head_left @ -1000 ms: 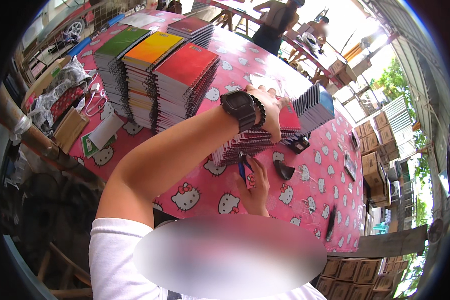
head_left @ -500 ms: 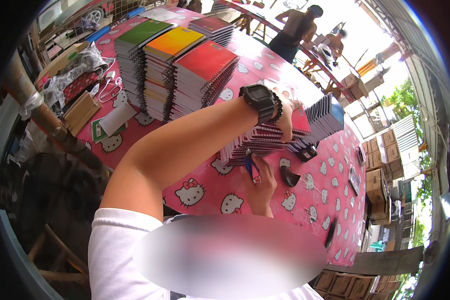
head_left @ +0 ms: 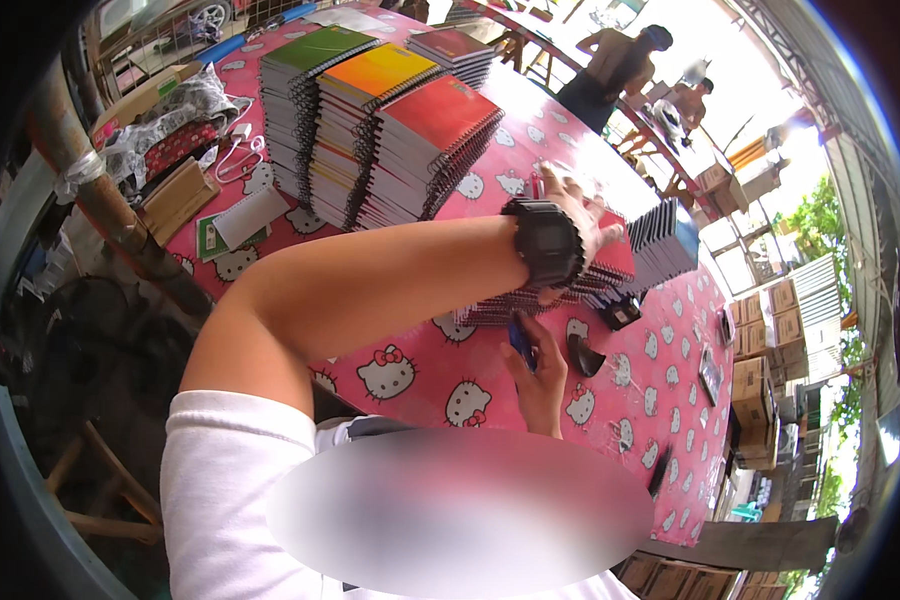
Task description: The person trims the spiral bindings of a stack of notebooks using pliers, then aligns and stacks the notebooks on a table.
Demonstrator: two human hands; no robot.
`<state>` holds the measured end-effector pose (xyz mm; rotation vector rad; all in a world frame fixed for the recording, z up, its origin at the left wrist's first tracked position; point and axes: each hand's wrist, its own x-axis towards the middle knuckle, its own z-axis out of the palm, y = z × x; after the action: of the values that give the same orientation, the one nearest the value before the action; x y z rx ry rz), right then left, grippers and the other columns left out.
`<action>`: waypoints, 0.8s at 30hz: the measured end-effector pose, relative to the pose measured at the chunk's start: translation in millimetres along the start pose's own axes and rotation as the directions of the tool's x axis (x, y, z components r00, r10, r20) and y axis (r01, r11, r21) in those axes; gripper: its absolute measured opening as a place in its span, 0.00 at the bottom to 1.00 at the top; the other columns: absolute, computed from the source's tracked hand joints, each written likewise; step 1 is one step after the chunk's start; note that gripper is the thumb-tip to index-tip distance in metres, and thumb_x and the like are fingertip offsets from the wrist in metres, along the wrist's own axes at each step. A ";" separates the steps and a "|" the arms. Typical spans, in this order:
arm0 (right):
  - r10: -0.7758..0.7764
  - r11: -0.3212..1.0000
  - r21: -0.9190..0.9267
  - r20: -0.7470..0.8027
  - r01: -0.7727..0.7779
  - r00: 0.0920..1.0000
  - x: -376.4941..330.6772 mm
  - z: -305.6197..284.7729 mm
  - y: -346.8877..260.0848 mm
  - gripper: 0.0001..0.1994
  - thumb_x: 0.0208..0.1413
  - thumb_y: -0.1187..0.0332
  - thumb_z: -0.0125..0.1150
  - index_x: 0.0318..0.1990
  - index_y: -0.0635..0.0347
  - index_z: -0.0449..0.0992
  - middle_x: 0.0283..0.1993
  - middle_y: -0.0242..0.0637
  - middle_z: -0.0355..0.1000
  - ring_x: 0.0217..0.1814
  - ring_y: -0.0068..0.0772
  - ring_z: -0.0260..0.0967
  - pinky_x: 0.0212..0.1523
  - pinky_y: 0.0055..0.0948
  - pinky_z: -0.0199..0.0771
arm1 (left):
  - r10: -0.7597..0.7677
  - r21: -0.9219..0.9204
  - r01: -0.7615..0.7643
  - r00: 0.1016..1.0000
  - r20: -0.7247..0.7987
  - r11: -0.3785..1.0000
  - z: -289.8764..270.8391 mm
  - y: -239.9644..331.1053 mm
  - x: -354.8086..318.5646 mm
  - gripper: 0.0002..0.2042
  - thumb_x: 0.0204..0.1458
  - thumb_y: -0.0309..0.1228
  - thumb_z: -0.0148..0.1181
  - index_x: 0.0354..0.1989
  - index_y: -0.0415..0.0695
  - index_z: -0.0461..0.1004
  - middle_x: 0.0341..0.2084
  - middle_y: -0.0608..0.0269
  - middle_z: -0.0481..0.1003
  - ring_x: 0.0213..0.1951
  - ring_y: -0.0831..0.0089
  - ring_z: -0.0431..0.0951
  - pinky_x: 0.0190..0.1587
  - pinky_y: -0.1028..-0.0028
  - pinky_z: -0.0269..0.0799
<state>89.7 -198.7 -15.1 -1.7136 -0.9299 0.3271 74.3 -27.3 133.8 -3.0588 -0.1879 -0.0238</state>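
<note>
A stack of red spiral-bound notebooks [head_left: 615,262] lies on the pink patterned tablecloth, partly hidden by my left arm. My left hand [head_left: 576,218], with a black watch at the wrist, rests on its top with fingers spread. Just in front of the stack, my right hand [head_left: 542,378] is closed around blue-handled pliers [head_left: 522,340]; their tip is hard to make out beside the wire bindings. Right behind the red stack stands a fanned pile of blue notebooks [head_left: 665,245]. A curved black object [head_left: 584,356] lies right of my right hand.
Tall stacks of green [head_left: 315,50], yellow [head_left: 380,75] and red notebooks [head_left: 440,115] stand at the back left. A small black box [head_left: 622,312] sits by the blue pile. Cardboard boxes [head_left: 770,325] are piled beyond the table's right side. Two people [head_left: 620,75] are at another table.
My left hand has turned and spread flatter over the red stack, its wrist lower. My right hand with the pliers has drawn slightly back from the bindings. The whole view has shifted a little.
</note>
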 end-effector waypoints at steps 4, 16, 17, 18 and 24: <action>-0.126 0.989 -0.078 -0.021 0.125 0.992 0.3 9.8 -0.8 0.23 0.47 0.73 0.65 0.53 0.67 0.69 0.43 0.33 0.71 0.41 0.19 0.66 0.43 0.20 0.66 | -0.023 -0.044 0.025 0.999 0.046 0.999 -3.8 -9.3 1.3 0.54 0.22 0.38 0.72 0.66 0.60 0.48 0.58 0.52 0.58 0.57 0.50 0.63 0.48 0.43 0.64; -0.483 0.748 -0.550 -0.069 0.370 0.873 26.6 13.0 -18.6 0.23 0.43 0.70 0.65 0.50 0.62 0.70 0.46 0.45 0.70 0.45 0.47 0.66 0.47 0.40 0.65 | 0.094 -0.080 -0.090 0.995 0.043 0.993 -3.5 -20.6 11.9 0.53 0.24 0.39 0.71 0.66 0.58 0.49 0.57 0.53 0.61 0.54 0.57 0.69 0.49 0.57 0.70; -0.490 0.724 -0.581 -0.055 0.371 0.870 27.1 13.2 -20.0 0.23 0.43 0.69 0.65 0.50 0.61 0.70 0.46 0.44 0.70 0.45 0.47 0.66 0.47 0.39 0.64 | 0.087 -0.076 -0.084 0.995 0.047 0.994 -3.6 -20.6 12.4 0.52 0.23 0.39 0.71 0.66 0.58 0.50 0.57 0.53 0.61 0.54 0.57 0.69 0.49 0.58 0.70; -0.495 0.712 -0.596 -0.052 0.371 0.867 27.4 13.5 -20.6 0.22 0.43 0.69 0.65 0.50 0.60 0.71 0.46 0.44 0.71 0.46 0.47 0.66 0.47 0.39 0.64 | 0.081 -0.072 -0.077 0.995 0.051 0.994 -4.5 -19.9 13.6 0.52 0.23 0.38 0.71 0.66 0.58 0.51 0.57 0.53 0.62 0.53 0.57 0.70 0.50 0.59 0.70; -0.381 0.801 -0.513 -0.039 0.309 0.924 29.8 9.3 -22.7 0.19 0.45 0.68 0.65 0.47 0.60 0.73 0.44 0.40 0.73 0.41 0.41 0.70 0.43 0.34 0.68 | 0.169 -0.208 -0.168 0.985 -0.013 0.964 -4.3 -29.4 20.7 0.48 0.19 0.33 0.71 0.60 0.48 0.60 0.52 0.53 0.67 0.52 0.56 0.71 0.50 0.66 0.71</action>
<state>93.8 -168.8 9.0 -1.9465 -1.2743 -0.3095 91.3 4.0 140.7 -3.2723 0.0821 -0.0273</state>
